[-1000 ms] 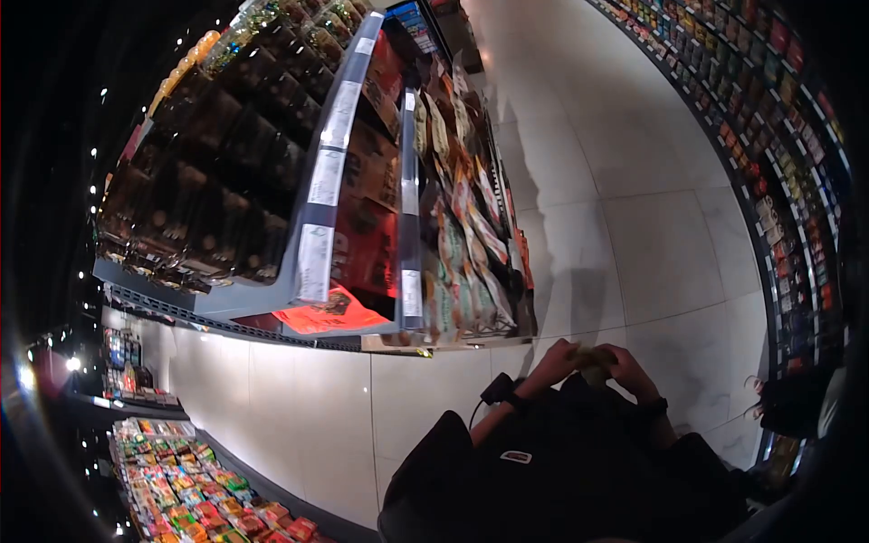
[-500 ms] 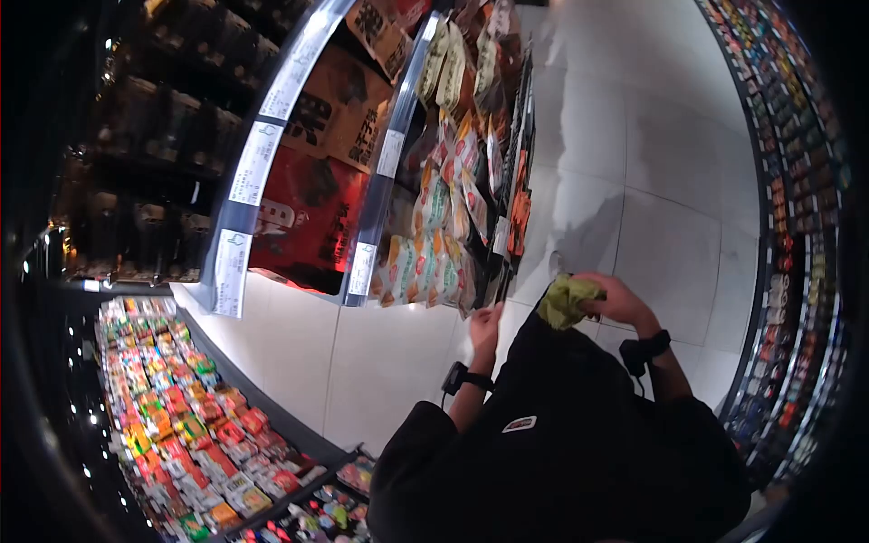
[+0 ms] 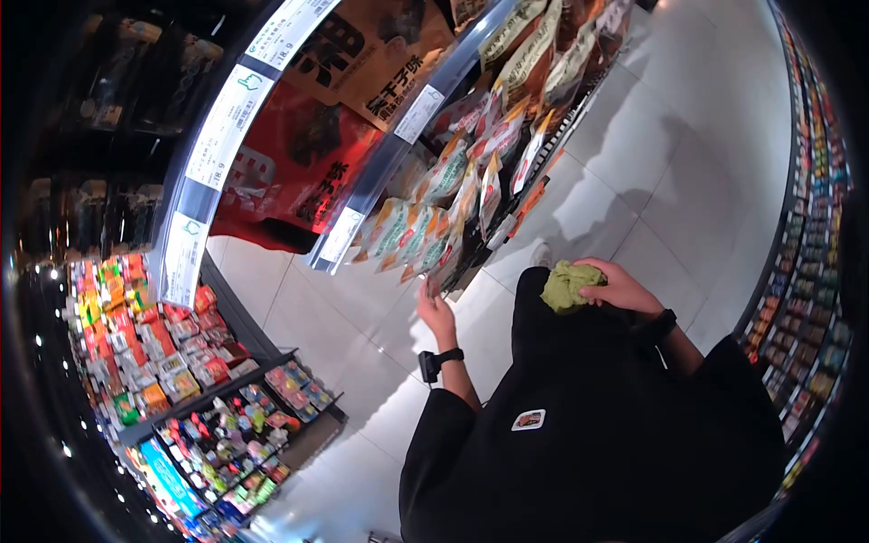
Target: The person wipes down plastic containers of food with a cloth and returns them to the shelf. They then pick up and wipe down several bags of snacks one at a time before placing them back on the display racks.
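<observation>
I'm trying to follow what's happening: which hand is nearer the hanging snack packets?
Left. The left hand is raised with fingertips right at the lowest snack packets, touching or nearly so. The right hand is off to the side, gripping a crumpled green bundle.

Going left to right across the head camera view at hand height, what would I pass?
colourful packets → left hand → green cloth → right hand → shelved goods

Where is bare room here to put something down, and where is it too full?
Bare floor lies between the snack rack and the wall shelves, and between rack and low bins. The rack by the left hand is packed.
</observation>
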Available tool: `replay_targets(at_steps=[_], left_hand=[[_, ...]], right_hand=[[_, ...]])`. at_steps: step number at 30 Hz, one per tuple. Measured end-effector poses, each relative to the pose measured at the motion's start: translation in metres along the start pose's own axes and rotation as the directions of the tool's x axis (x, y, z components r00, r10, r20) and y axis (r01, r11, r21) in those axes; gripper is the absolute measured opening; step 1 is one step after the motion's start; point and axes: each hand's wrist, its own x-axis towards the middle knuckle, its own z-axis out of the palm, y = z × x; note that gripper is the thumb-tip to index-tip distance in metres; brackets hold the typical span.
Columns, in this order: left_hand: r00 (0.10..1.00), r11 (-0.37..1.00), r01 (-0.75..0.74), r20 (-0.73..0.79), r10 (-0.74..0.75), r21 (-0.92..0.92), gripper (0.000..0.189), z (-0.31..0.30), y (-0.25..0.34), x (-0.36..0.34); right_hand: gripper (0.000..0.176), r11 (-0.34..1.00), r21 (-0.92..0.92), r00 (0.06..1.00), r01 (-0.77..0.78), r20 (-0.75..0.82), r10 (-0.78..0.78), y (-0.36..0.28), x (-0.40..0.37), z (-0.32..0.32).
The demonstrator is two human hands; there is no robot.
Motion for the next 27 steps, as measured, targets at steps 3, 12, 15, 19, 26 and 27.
replay_targets(at_steps=[3, 12, 15, 19, 26, 27], left_hand=[[0.991, 0.987, -0.117, -0.058, 0.123, 0.106, 0.033, -0.047, 0.065, -0.008], [0.936, 0.628, 0.272, 0.049, -0.349, -0.729, 0.036, -0.051, 0.182, -0.091], [0.826, 0.363, 0.509, 0.325, -0.46, -0.781, 0.053, -0.006, 0.23, -0.117], [0.831, 0.002, 0.439, 0.405, -0.382, -0.898, 0.06, 0.052, 0.248, -0.157], [0.883, -0.334, 0.321, 0.408, -0.233, -0.886, 0.062, 0.095, 0.24, -0.176], [0.887, -0.334, 0.337, 0.416, -0.2, -0.88, 0.062, 0.094, 0.24, -0.174]], right_hand=[[0.048, 0.999, -0.022, 0.998, 0.034, 0.059, -0.033, -0.001, 0.016, -0.021], [0.043, 0.968, 0.161, 0.912, 0.191, 0.336, -0.236, -0.061, 0.026, -0.071], [0.041, 0.962, 0.177, 0.884, 0.21, 0.386, -0.264, -0.077, 0.02, -0.078], [0.034, 0.974, 0.223, 0.921, 0.041, 0.37, -0.123, -0.072, 0.002, -0.105], [0.035, 0.997, -0.055, 0.905, 0.059, 0.425, -0.03, -0.063, -0.008, -0.118], [0.039, 0.86, -0.364, 0.917, 0.358, 0.312, -0.249, -0.069, -0.008, -0.121]])
